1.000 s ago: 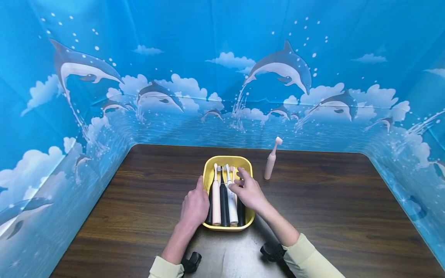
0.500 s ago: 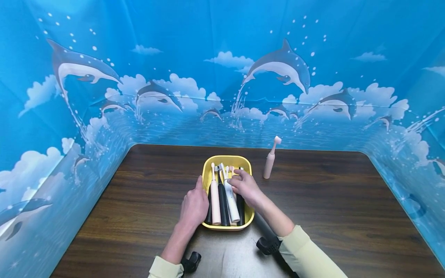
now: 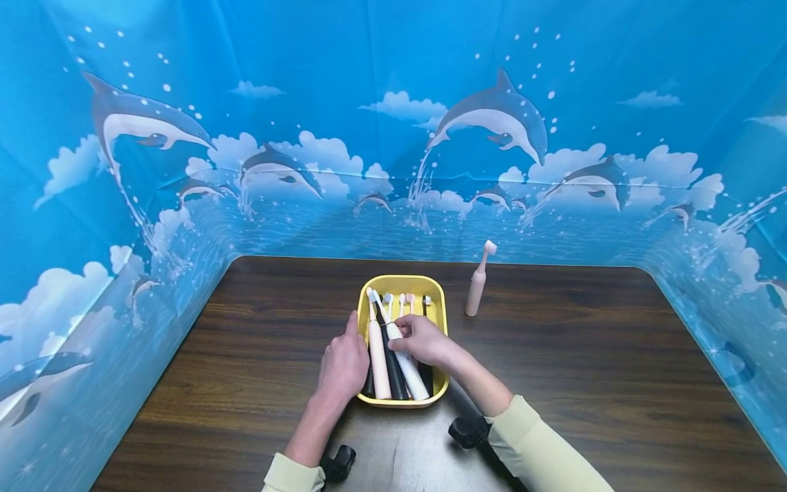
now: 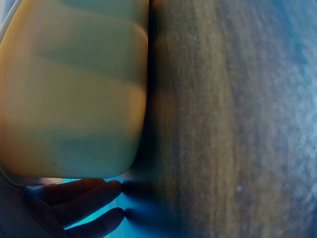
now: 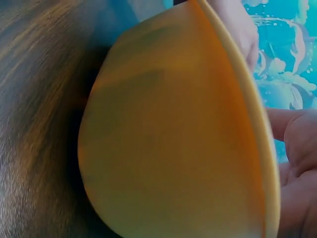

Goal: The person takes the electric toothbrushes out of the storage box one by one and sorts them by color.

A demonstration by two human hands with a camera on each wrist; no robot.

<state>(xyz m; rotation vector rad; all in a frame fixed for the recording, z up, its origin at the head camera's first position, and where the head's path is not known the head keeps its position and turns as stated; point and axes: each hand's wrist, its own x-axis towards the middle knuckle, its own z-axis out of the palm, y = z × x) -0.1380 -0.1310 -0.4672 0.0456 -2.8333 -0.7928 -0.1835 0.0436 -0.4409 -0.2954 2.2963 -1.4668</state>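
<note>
A yellow bin [image 3: 402,279] holds several electric toothbrushes side by side. My right hand [image 3: 428,340] reaches in over its right rim and pinches a white electric toothbrush [image 3: 413,379] between thumb and fingers. That toothbrush slants, head toward the far left, across a black electric toothbrush [image 3: 394,362]. Left of these lies a pale pink electric toothbrush [image 3: 378,355]. My left hand [image 3: 346,365] rests along the left rim, index finger extended. In the left wrist view, its straight fingers [image 4: 94,201] point down past the bin's outer wall. The right hand partly covers the toothbrushes beneath it.
A pink electric toothbrush [image 3: 476,294] stands upright on the dark wooden table [image 3: 584,355], behind and right of the bin. Another black toothbrush [image 3: 425,379] lies along the bin's right side. A blue dolphin-print curtain [image 3: 393,137] surrounds the table.
My right hand has closed its fingers on the white toothbrush and shifted left, tilting its head to the left over the others. The left hand has stayed at the rim.
</note>
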